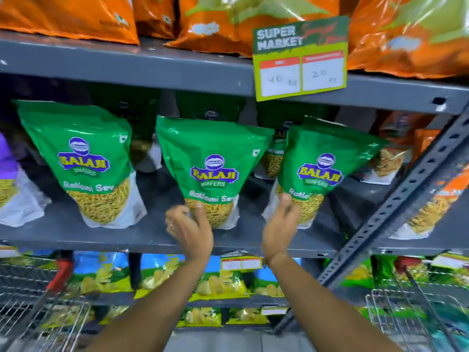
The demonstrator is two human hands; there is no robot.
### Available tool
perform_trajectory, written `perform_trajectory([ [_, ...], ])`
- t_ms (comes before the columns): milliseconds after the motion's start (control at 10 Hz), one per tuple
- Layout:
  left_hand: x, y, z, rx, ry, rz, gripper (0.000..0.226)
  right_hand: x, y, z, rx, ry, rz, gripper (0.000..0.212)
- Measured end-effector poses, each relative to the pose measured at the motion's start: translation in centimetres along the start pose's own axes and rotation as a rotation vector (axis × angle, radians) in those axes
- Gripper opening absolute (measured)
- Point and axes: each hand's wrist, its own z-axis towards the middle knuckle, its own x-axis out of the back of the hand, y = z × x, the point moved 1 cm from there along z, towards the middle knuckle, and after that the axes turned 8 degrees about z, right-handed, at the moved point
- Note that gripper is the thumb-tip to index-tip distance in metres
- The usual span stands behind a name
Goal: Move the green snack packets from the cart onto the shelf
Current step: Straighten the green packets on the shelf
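Three green Balaji sev packets stand along the front of the grey middle shelf [142,237]: a left packet [83,161], a middle packet [205,168] and a right packet [317,168]. More green packets stand in shadow behind them. My left hand [189,228] grips the bottom left corner of the middle packet, thumb on its front. My right hand [281,224] holds the lower left edge of the right packet, which leans to the right. A wire cart [30,295] with a red handle shows at the lower left.
Orange bags fill the upper shelf, where a green price sign [300,57] hangs. A slanted perforated upright [396,207] crosses on the right, with orange packets beyond it. Blue and yellow chip bags sit on the lower shelf. A second wire cart [406,308] is at lower right.
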Motion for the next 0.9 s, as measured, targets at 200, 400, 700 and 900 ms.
perform_trajectory([
  [200,-6.6,10.4,-5.0,-0.245,-0.65,-0.231,0.046,5.1,-5.5,10.2,0.081,0.251,0.089,0.021],
  [400,-11.1,16.7,-1.0,0.012,-0.579,-0.229,0.055,5.9,-11.6,14.7,-0.005,-0.063,-0.03,0.024],
  [700,-11.2,10.9,-5.0,0.023,-0.845,-0.136,0.071,8.1,-3.6,9.8,-0.255,-0.281,-0.129,0.07],
  [900,-10.3,11.5,-5.4,0.005,-0.79,-0.094,0.063,7.9,-4.7,8.8,-0.279,-0.195,-0.191,0.071],
])
